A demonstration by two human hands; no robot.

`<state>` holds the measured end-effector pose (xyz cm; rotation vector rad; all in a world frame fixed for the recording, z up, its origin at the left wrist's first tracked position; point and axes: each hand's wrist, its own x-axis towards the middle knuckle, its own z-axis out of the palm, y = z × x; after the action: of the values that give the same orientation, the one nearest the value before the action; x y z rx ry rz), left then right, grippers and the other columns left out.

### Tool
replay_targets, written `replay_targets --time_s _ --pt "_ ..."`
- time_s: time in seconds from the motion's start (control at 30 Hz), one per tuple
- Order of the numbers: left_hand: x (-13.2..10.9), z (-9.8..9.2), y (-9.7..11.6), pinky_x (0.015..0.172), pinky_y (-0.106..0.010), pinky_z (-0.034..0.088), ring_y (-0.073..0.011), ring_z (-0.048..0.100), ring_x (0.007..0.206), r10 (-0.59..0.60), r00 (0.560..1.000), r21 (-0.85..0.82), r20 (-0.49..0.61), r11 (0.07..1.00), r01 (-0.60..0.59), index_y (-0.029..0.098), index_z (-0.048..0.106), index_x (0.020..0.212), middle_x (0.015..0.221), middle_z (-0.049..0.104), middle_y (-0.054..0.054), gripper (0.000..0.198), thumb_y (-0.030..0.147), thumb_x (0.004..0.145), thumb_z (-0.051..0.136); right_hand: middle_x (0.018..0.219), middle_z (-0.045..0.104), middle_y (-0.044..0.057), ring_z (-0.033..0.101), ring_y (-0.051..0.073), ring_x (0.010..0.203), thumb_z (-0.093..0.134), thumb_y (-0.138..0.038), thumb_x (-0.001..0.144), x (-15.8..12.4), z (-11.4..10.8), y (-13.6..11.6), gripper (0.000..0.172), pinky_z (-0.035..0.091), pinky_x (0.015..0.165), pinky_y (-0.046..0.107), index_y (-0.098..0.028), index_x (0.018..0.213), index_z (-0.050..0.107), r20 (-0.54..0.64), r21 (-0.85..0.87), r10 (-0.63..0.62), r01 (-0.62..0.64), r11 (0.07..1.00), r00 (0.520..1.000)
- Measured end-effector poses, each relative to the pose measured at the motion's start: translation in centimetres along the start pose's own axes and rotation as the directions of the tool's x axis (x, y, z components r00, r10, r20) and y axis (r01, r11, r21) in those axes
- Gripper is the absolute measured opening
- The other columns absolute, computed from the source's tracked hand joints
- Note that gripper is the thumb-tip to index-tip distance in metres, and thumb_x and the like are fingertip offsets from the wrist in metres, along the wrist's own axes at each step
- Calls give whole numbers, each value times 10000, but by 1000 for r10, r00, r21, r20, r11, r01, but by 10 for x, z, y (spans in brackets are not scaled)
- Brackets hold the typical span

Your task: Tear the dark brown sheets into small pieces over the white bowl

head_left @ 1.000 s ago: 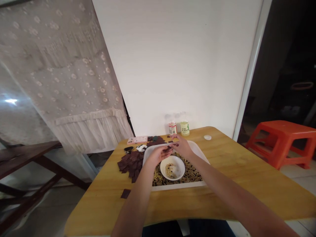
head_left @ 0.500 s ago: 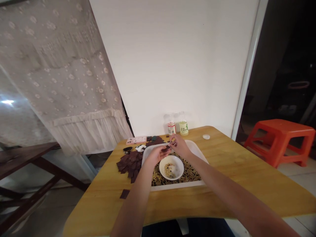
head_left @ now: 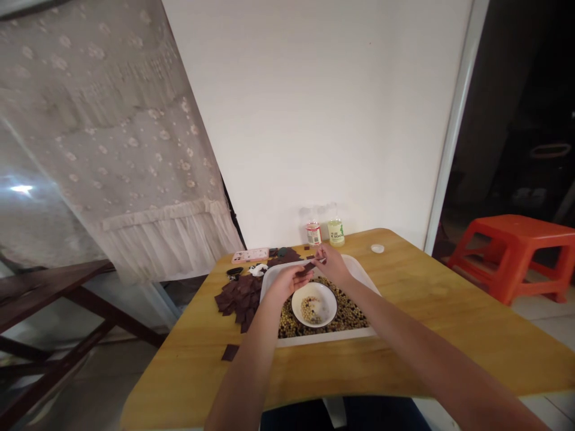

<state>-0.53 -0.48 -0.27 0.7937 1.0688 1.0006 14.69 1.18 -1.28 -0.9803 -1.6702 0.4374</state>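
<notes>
Both my hands meet above the far end of a white tray [head_left: 363, 276] filled with mixed dark and light beans. My left hand [head_left: 287, 281] lies palm up and cupped, with a small dark brown square piece [head_left: 306, 269] at its fingertips. My right hand [head_left: 331, 265] pinches the same piece from the right, fingers closed. Just below the hands a white bowl [head_left: 314, 304] with a few pale beans sits on the beans in the tray.
A heap of dark brown squares [head_left: 238, 293] lies left of the tray, one stray square [head_left: 229, 352] nearer me. A pink phone [head_left: 250, 256], two small bottles [head_left: 325, 232] and a white cap [head_left: 377, 248] stand at the wooden table's far edge. An orange stool [head_left: 512, 254] stands right.
The hands have stayed together over the tray's far end, shifting only slightly; the view has moved a little.
</notes>
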Motion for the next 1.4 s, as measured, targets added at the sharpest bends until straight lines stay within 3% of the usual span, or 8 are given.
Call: replay_targets --time_s 0.2,0.33,0.53,0.73,0.9,1.1,1.27,1.4 --pt "1 -1 -1 688 -240 522 -160 664 699 17 1000 3 9 1000 -17 92 617 774 741 689 -111 79 97 739 547 611 391 -35 384 115 579 495 -187 653 -1 3 -2 220 325 533 235 -212 611 281 48 -21 -71 72 997 996" --pt "1 -1 -1 686 -245 523 -166 665 694 4 1000 19 2 1000 -5 82 611 790 744 689 -120 85 107 741 546 604 369 -37 361 112 570 498 -193 646 1 1 0 232 307 534 234 -212 603 271 5 -53 -37 37 998 999" --pt "-3 2 1 678 -237 523 -147 661 655 7 1000 4 -13 1000 -7 93 603 762 713 687 -104 101 85 758 503 601 357 -39 350 111 570 480 -185 657 -1 0 -4 216 285 543 234 -209 606 272 55 -63 -75 78 995 996" --pt "-3 2 1 664 -227 523 -149 661 660 -5 1000 21 -11 1000 5 86 603 817 701 687 -106 109 103 758 514 595 352 -41 345 108 563 487 -188 652 1 -1 0 224 277 540 230 -206 596 271 2 -76 -42 42 996 999" --pt "0 1 0 686 -247 523 -155 662 668 7 1000 8 -19 1000 -7 87 602 783 700 682 -102 110 84 764 493 589 345 -44 329 101 551 469 -164 652 -1 1 -3 214 258 530 227 -204 594 266 61 -72 -92 96 993 994" --pt "1 0 -1 688 -252 519 -164 662 675 -11 1000 14 -11 1000 11 98 600 747 722 685 -113 62 98 747 537 584 339 -42 329 105 556 476 -170 650 1 0 -2 225 261 536 228 -205 584 264 4 -95 -87 87 992 996" --pt "2 0 0 685 -251 519 -160 660 677 -4 1000 9 0 1000 4 87 614 769 738 687 -116 77 97 741 544 598 348 -40 339 106 564 476 -160 655 0 -1 -4 220 268 543 229 -204 592 270 78 -75 -115 121 990 990" --pt "1 1 0 647 -232 520 -144 655 640 -13 1000 18 5 1000 13 86 611 754 722 686 -111 102 90 758 509 605 352 -38 338 108 573 484 -155 654 0 -2 -5 216 265 548 230 -202 593 281 46 -100 -114 118 988 992"
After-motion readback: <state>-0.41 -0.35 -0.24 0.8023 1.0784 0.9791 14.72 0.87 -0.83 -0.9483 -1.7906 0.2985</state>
